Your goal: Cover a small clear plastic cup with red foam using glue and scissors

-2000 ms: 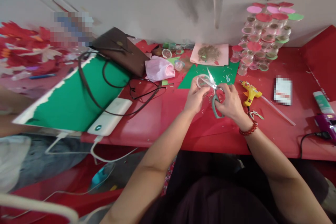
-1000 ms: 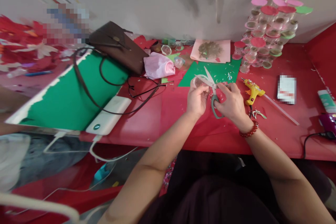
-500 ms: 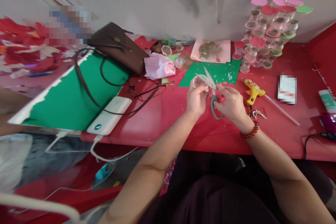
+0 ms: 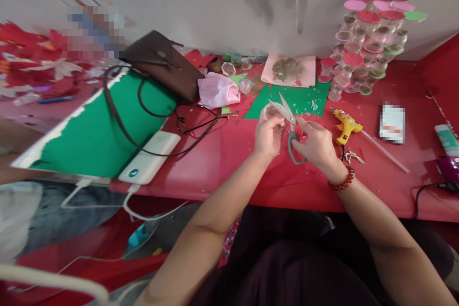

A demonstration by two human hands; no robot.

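Observation:
Near the middle of the red table, my left hand (image 4: 267, 137) is closed around a small clear plastic piece (image 4: 269, 111) that looks like a round cup. Its shape is partly covered by my fingers. My right hand (image 4: 318, 142) grips a pair of scissors (image 4: 293, 120) with grey handles. Their blades stand apart, pointing up and left, right over the clear piece. Whether a blade touches the plastic, I cannot tell. Beneath both hands lie red sheets (image 4: 238, 146), and just beyond them is a green sheet (image 4: 270, 100) scattered with small scraps.
Right of my hands lie a yellow glue gun (image 4: 347, 126) and a phone (image 4: 392, 123). Behind them hangs a decoration of clear cups (image 4: 353, 60). To the left are a brown bag (image 4: 168, 64), glasses (image 4: 197, 126) and a white power bank (image 4: 149, 158). A person's arm shows at far left.
The view has shifted very slightly. Both hands keep their grip, and the scissors stay spread over the clear plastic piece.

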